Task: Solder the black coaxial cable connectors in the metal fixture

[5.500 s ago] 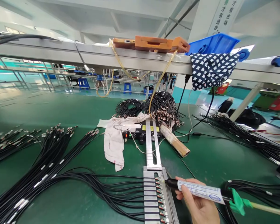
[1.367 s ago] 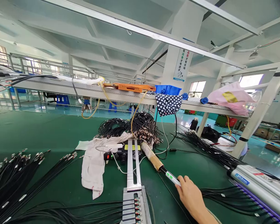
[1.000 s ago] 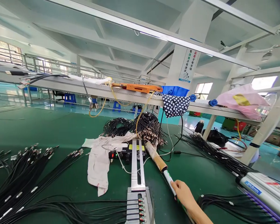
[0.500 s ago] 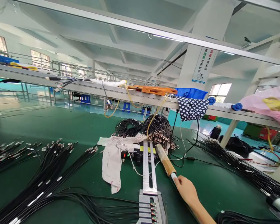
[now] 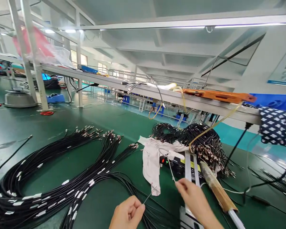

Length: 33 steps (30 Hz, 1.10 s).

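My left hand (image 5: pixel 127 213) is closed at the bottom edge and pinches a thin pale wire (image 5: pixel 149 195) between thumb and forefinger. My right hand (image 5: pixel 193 201) reaches in from the lower right, and its fingertips pinch the same thin wire where it comes down from a black control box (image 5: pixel 175 163). A metal rail (image 5: pixel 189 167) runs from the box toward me, just beside my right hand. To the right of that hand lies a brown cardboard tube (image 5: pixel 214 187) with a white pen-like tool (image 5: pixel 235 220) stuck in its near end.
Long black cables with metal ends (image 5: pixel 62 178) fan across the green table (image 5: pixel 26 133) on the left. A white cloth (image 5: pixel 151 159) drapes by the box. Coiled cables (image 5: pixel 200 141) pile up behind it. Overhead, a shelf (image 5: pixel 157 93) carries an orange fixture (image 5: pixel 216 94) and a polka-dot cloth (image 5: pixel 276 127).
The view swung left. My right hand left the white tool in the cardboard tube and moved to the thin wire. My left hand came into view, pinching that wire.
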Tool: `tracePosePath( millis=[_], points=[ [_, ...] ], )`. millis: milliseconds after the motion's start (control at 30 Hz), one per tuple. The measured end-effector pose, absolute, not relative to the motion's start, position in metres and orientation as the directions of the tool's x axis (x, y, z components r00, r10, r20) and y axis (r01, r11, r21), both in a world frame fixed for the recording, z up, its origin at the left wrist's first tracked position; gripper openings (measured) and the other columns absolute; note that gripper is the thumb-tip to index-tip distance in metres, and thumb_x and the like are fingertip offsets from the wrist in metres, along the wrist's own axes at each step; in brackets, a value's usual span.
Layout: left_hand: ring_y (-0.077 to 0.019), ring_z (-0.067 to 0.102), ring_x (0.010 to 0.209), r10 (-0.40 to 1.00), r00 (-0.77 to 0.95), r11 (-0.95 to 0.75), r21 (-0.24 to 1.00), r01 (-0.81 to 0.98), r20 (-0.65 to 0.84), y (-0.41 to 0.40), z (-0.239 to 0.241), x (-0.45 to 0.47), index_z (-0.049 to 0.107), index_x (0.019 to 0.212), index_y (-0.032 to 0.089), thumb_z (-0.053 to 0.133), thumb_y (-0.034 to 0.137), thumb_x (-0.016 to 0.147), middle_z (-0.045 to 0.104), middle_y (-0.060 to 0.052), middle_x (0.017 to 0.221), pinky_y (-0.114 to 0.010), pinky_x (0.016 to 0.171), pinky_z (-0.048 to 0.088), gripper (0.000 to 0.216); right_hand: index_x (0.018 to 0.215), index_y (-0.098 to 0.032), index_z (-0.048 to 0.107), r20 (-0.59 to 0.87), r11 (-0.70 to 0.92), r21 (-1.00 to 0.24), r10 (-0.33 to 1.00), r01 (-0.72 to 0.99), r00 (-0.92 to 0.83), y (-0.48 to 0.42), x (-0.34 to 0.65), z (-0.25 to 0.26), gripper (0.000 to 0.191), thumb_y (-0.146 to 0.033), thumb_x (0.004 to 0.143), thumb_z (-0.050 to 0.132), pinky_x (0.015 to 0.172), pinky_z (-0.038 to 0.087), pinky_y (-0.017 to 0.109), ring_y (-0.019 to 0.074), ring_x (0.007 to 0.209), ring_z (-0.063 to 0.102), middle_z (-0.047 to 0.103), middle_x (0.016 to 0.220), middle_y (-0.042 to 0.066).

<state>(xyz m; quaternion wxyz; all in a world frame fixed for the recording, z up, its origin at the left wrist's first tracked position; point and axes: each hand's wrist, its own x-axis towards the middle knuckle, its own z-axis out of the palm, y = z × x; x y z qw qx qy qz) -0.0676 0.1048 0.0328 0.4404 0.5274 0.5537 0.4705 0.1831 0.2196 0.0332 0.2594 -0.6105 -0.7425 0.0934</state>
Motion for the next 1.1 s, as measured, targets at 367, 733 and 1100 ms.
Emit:
tracePosePath(
  millis=[367,733,1100],
  points=[
    [-0.0132,0.029,0.055,0.982,-0.178,-0.018,0.979,0.203,0.055,0.111,0.026,-0.077,0.044,0.066,0.022,0.047,0.059,0.083,0.03,0.007,0.056,-0.028,0.054,0.021,0.041,0.063,-0.025,0.054,0.24,0.282,-0.76,0.959,0.585,-0.15,0.233,0.112,0.014,0.023,-0.043,0.076,0.058,0.07,0.04,0.034,0.0256,0.073,0.055,0.054,0.072,0.004],
    [-0.0134,0.03,0.054,0.987,-0.162,0.057,0.964,0.261,-0.014,0.117,0.022,-0.066,0.041,0.062,0.023,0.047,0.038,0.081,0.033,0.007,0.052,-0.028,0.054,0.021,0.025,0.078,-0.024,0.064,-0.017,-0.03,-0.998,0.969,-0.048,-0.248,0.217,0.125,0.028,0.047,-0.069,0.07,0.075,0.06,0.046,0.031,0.0221,0.07,0.057,0.061,0.075,0.002],
    [-0.0147,0.034,0.057,0.986,-0.167,0.043,0.924,0.38,0.023,0.135,0.035,-0.061,0.042,0.061,0.022,0.05,0.021,0.084,0.037,0.006,0.053,-0.027,0.056,0.023,0.024,0.074,-0.017,0.067,-0.099,-0.144,-0.985,0.923,-0.094,-0.372,0.214,0.108,0.031,0.03,-0.04,0.064,0.084,0.057,0.038,0.023,0.0146,0.064,0.047,0.056,0.068,0.0]
  ],
)
